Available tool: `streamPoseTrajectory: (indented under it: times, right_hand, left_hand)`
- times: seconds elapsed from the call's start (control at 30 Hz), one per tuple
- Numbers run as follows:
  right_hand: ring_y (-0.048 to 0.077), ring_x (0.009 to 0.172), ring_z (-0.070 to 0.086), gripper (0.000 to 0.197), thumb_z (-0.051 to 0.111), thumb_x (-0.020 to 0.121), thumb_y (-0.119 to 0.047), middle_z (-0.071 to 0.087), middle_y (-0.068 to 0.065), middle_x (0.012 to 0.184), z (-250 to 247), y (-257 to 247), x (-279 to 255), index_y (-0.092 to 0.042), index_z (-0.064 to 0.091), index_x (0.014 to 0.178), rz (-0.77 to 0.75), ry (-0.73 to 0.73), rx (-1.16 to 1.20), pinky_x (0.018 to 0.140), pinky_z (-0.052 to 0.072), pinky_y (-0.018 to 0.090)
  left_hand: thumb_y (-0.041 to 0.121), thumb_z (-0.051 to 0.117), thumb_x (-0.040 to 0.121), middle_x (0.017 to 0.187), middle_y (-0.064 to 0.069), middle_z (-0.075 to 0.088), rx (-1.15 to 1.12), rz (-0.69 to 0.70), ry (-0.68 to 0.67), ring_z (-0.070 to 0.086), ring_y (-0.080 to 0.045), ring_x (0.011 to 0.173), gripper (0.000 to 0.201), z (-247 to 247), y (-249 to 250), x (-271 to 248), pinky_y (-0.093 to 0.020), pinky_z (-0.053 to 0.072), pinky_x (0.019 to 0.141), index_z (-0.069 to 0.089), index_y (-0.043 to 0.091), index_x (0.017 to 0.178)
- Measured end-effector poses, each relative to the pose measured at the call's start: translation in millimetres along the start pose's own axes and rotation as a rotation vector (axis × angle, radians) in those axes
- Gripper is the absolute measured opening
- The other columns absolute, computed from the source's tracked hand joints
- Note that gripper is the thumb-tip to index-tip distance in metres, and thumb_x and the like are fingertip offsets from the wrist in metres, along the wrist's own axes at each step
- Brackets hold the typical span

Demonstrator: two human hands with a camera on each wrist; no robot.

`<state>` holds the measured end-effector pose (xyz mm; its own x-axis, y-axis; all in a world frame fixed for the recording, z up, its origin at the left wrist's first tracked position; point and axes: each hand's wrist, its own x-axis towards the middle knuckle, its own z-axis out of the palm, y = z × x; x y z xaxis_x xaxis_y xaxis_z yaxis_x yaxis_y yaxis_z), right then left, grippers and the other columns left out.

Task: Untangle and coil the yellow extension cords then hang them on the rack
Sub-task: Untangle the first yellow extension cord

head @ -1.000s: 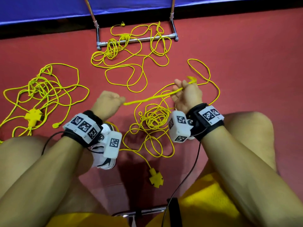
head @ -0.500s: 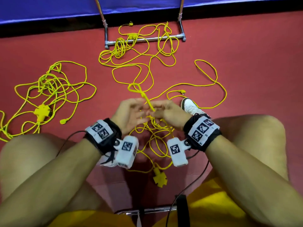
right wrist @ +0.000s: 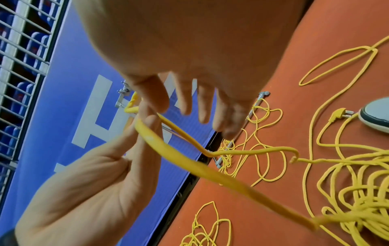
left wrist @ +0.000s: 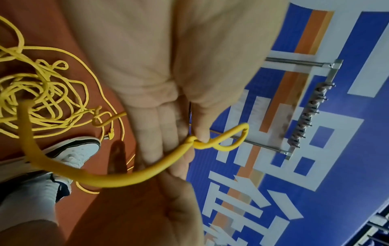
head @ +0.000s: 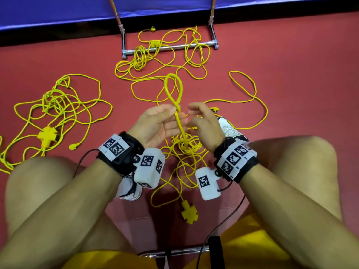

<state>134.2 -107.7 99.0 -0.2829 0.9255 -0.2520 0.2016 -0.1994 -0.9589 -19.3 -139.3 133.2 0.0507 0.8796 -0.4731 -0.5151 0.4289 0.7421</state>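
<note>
Floor: you sit over a red floor strewn with yellow extension cords, three loose tangles in all.
Rack: the rack stands ahead of you against the blue wall, its base bar crossed by the far tangle; nothing hangs on it yet, so by my reading the task is at an early stage.
Left tangle: a second pile lies well apart to your left, untouched.
Near tangle: the knot of cord you are working sits on the floor between your knees, just below both hands.
Lifted strand: the doubled strand rises from that knot away from you, its long axis pointing toward the rack, ending in a loop beyond your fingertips.
Left hand: your left hand pinches the strand at the neck of the loop, thumb against fingers.
Right hand: your right hand is beside the strand with fingers spread and relaxed, holding nothing; it is just as near the loop as the left.
Hard to tell: where the strand enters the knot is buried under other turns, and motion blur smears it in the right wrist view.
</note>
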Motion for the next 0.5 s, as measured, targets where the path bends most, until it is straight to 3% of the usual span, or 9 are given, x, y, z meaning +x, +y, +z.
streamPoseTrajectory:
  times: [0.07,0.13,0.23,0.3,0.4,0.5]
  right_hand:
    - [0.008,0.082,0.061,0.028,0.053,0.067,-0.017,0.065,-0.017,0.082,2,-4,-1,-0.031,0.064,0.089,-0.006,-0.146,0.048,0.08,0.05,0.03]
    - [-0.001,0.065,0.055,0.008,0.054,0.075,-0.011,0.061,-0.015,0.064,4,-11,-3,-0.017,0.059,0.076,0.006,-0.204,0.085,0.067,0.043,0.013]
    - [0.012,0.059,0.051,0.015,0.061,0.086,-0.014,0.056,-0.004,0.06,3,-13,-8,-0.013,0.054,0.072,0.025,-0.219,0.093,0.057,0.041,0.018]
    - [0.015,0.053,0.048,0.025,0.059,0.095,-0.015,0.051,-0.004,0.054,1,-9,-9,-0.015,0.051,0.071,-0.03,-0.18,0.032,0.052,0.041,0.021]
    - [0.016,0.059,0.043,0.025,0.058,0.093,-0.032,0.043,-0.013,0.058,-15,-4,0,-0.026,0.049,0.071,-0.191,0.117,-0.138,0.06,0.04,0.032]
    - [0.015,0.066,0.045,0.023,0.061,0.091,-0.035,0.046,-0.012,0.063,-53,-5,16,-0.023,0.053,0.074,-0.221,0.486,-0.292,0.066,0.043,0.038]
  left_hand:
    - [0.006,0.046,0.101,0.077,-0.009,0.074,0.031,0.025,0.026,0.075,-0.021,0.071,0.012,2,-3,-1,-0.032,0.06,0.061,0.058,0.005,0.099]
    - [0.003,0.052,0.098,0.074,-0.01,0.074,0.076,0.102,0.092,0.074,-0.021,0.069,0.009,1,-3,0,-0.032,0.061,0.062,0.062,0.003,0.096]
    - [-0.002,0.064,0.09,0.073,-0.007,0.073,0.163,0.215,0.208,0.073,-0.02,0.069,0.006,-9,3,4,-0.032,0.062,0.069,0.067,0.003,0.087]
    - [-0.001,0.072,0.084,0.07,-0.004,0.073,0.282,0.28,0.299,0.072,-0.017,0.065,0.009,-18,8,7,-0.03,0.061,0.069,0.068,0.006,0.081]
    - [-0.001,0.084,0.072,0.057,0.003,0.068,0.469,0.354,0.45,0.063,-0.007,0.052,0.021,-35,10,13,-0.019,0.052,0.057,0.066,0.011,0.073]
    - [0.0,0.091,0.061,0.061,0.0,0.067,0.653,0.345,0.5,0.059,-0.006,0.052,0.034,-50,10,14,-0.018,0.049,0.055,0.062,0.014,0.071]
